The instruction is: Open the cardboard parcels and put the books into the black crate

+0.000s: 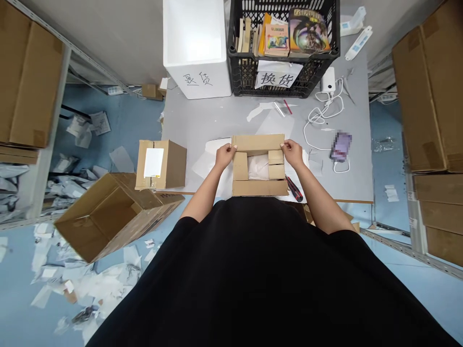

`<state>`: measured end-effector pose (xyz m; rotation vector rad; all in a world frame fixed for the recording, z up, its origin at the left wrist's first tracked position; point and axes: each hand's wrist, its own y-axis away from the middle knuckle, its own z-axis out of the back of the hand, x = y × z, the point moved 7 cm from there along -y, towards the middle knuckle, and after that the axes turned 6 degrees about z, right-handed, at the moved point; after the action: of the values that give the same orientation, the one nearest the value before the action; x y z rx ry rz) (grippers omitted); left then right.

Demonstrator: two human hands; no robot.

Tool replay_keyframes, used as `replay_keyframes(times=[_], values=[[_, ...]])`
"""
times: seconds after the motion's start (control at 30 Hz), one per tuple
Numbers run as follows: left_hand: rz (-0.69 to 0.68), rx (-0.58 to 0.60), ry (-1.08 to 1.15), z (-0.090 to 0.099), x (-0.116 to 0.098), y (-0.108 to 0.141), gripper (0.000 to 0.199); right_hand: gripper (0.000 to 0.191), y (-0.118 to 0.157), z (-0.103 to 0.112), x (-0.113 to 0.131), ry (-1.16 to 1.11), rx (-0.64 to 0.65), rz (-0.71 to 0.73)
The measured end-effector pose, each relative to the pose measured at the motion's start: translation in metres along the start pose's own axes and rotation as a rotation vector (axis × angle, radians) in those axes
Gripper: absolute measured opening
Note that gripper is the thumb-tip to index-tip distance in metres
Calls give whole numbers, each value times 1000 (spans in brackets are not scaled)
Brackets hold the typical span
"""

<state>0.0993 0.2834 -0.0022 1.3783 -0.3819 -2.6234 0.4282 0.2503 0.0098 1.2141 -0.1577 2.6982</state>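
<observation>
Holding a cardboard box (pixel 258 143), hands (pixel 226 155) lie below a 换货 sign (pixel 278 79).

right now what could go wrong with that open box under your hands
The box cutter lies right beside the cardboard box, just below the right hand, so a slip toward it might mean a cut. The far flap, pinched by both hands, could spring back if released. The smaller carton sits at the table edge and might get knocked off.
</observation>
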Motion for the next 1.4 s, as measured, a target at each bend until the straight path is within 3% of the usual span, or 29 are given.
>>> replay_keyframes(times=[0.07, 0.17, 0.4, 0.6, 0.7, 0.83, 0.97, 1.07, 1.17, 1.27, 1.4], values=[[115, -34, 89, -3, 7, -4, 17, 26, 0, -8, -7, -36, -36, -50], [200, -68, 169, -11, 16, -6, 36, 31, 4, -16, -14, -59, -77, -92], [62, -34, 137, -27, 17, -5, 24, 31, 21, -17, -10, 79, -115, -43], [163, -11, 186, -32, 23, -6, 25, 38, 25, -18, -8, 110, -89, -58], [104, -21, 69, -23, 10, -5, 25, 44, 25, -16, -2, 183, -37, -55], [-115, -181, -287, -5, -35, 23, 31, 48, 40, -14, 29, 306, 25, 93], [-210, -142, -559, -24, -70, 70, 64, 63, 72, -27, 69, 382, 82, 230], [-183, -53, -652, -46, -70, 93, 87, 70, 89, -42, 82, 427, 127, 212], [-140, -33, -673, -53, -61, 98, 93, 68, 93, -45, 79, 466, 110, 144], [-140, -54, -601, -46, -58, 96, 88, 58, 92, -38, 76, 454, 81, 97], [-130, -100, -396, -21, -58, 100, 69, 47, 91, -17, 76, 376, 37, 32]])
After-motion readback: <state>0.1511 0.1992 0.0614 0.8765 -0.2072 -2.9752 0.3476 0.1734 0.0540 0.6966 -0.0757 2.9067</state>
